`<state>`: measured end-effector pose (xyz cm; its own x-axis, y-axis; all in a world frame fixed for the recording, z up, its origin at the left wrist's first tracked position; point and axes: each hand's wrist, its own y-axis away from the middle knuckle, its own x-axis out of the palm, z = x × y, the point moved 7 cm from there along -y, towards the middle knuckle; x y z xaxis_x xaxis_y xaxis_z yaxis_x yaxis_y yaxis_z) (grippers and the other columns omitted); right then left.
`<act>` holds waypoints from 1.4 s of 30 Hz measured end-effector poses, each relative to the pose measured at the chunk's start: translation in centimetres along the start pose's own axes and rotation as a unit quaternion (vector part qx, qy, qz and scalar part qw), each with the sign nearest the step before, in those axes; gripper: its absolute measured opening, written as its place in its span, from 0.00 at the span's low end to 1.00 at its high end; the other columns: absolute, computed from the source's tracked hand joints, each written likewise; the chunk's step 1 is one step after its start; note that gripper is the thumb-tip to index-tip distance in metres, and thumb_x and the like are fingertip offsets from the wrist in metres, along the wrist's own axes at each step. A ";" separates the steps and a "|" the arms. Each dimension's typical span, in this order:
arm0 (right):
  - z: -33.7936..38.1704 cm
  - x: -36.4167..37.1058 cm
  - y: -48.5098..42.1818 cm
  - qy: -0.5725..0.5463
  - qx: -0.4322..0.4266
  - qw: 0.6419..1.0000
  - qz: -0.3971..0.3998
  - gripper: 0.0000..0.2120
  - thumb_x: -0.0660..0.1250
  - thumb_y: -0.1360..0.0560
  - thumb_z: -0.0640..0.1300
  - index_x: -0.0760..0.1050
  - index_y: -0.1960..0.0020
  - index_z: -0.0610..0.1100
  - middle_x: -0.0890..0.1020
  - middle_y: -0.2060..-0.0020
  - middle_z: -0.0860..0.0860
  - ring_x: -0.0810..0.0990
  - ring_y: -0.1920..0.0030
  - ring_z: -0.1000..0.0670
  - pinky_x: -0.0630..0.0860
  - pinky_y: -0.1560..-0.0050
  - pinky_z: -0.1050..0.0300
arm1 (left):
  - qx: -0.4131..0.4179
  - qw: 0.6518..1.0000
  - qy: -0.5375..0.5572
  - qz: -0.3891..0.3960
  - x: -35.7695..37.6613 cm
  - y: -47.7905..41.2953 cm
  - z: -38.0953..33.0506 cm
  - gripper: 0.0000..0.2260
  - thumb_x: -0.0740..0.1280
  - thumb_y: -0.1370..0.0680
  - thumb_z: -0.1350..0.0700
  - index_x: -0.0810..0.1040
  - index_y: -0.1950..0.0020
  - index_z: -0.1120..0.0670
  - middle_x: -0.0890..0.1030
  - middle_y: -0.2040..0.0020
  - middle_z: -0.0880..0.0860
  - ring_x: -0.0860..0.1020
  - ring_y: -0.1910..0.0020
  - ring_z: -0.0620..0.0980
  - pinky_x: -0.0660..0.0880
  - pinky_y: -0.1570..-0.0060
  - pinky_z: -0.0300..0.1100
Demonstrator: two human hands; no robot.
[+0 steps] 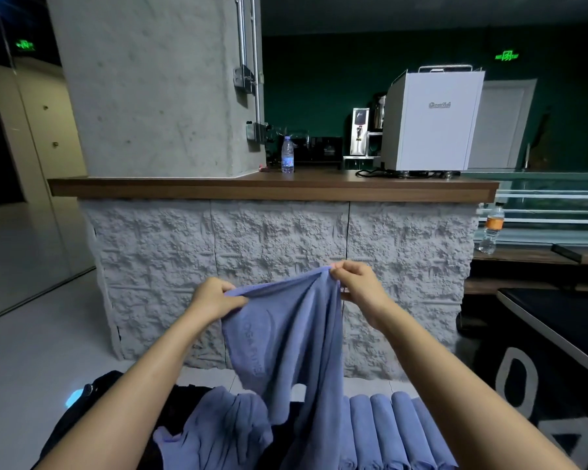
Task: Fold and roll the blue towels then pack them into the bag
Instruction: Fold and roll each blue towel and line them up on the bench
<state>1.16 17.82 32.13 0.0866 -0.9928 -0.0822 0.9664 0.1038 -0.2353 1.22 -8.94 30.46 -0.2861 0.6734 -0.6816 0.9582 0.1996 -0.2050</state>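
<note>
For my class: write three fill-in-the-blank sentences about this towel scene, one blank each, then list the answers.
1. The left hand and right hand hold up a ____ towel by its top edge.
2. The rolled towels lie in a row to the ____ of the held towel.
3. On the counter, the water bottle stands ____ of the white machine.
Answers: blue; right; left.
</note>
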 end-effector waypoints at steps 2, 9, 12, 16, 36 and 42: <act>-0.4 -0.3 0.5 0.027 0.015 0.999 0.025 0.11 0.60 0.20 0.41 0.74 0.61 0.43 0.76 0.65 0.47 0.72 0.63 0.51 0.70 0.61 0.59 | -0.025 0.994 0.109 -0.003 -1.2 -0.1 1.0 0.10 0.72 0.30 0.63 0.77 0.71 0.55 0.71 0.73 0.54 0.68 0.71 0.47 0.64 0.70 0.37; 1.0 3.9 1.9 -0.017 -0.039 0.992 0.119 0.05 0.64 0.23 0.37 0.77 0.51 0.45 0.77 0.73 0.57 0.69 0.71 0.57 0.63 0.69 0.63 | -0.042 0.922 0.372 0.103 0.8 3.5 -5.9 0.05 0.67 0.26 0.61 0.79 0.61 0.57 0.78 0.66 0.55 0.77 0.65 0.51 0.75 0.60 0.42; 2.0 4.4 1.6 -0.036 -0.084 0.992 0.089 0.07 0.63 0.23 0.32 0.70 0.51 0.43 0.72 0.80 0.57 0.61 0.77 0.61 0.57 0.74 0.67 | 0.009 0.929 0.322 0.183 3.1 5.0 -8.2 0.06 0.73 0.29 0.57 0.82 0.57 0.59 0.81 0.63 0.54 0.80 0.63 0.48 0.78 0.54 0.44; 2.3 3.5 2.0 -0.062 -0.097 0.991 0.069 0.07 0.67 0.25 0.33 0.71 0.51 0.41 0.79 0.69 0.48 0.72 0.72 0.57 0.66 0.69 0.67 | 0.079 0.952 0.288 0.070 2.7 4.4 -8.6 0.04 0.75 0.31 0.63 0.81 0.62 0.62 0.81 0.64 0.57 0.77 0.66 0.49 0.76 0.61 0.44; -10.4 -2.8 4.5 0.046 0.048 0.998 0.006 0.10 0.63 0.25 0.31 0.79 0.61 0.41 0.80 0.65 0.48 0.76 0.61 0.50 0.73 0.54 0.52 | 0.033 0.910 0.379 -0.165 -5.8 1.0 -4.8 0.05 0.72 0.32 0.65 0.78 0.59 0.63 0.75 0.64 0.57 0.73 0.64 0.50 0.72 0.64 0.42; -2.4 1.1 3.6 0.011 -0.066 0.994 0.082 0.09 0.67 0.25 0.34 0.82 0.50 0.46 0.84 0.54 0.46 0.80 0.54 0.58 0.74 0.48 0.65 | 0.017 0.959 0.281 0.022 1.5 2.5 -5.5 0.06 0.72 0.29 0.65 0.77 0.63 0.64 0.78 0.65 0.58 0.75 0.65 0.51 0.74 0.62 0.44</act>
<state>4.15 17.25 28.87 0.2340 -0.9604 -0.1516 0.8994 0.2730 -0.3415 3.21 -3.51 32.76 -0.1900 0.9597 -0.2068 0.9661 0.1453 -0.2135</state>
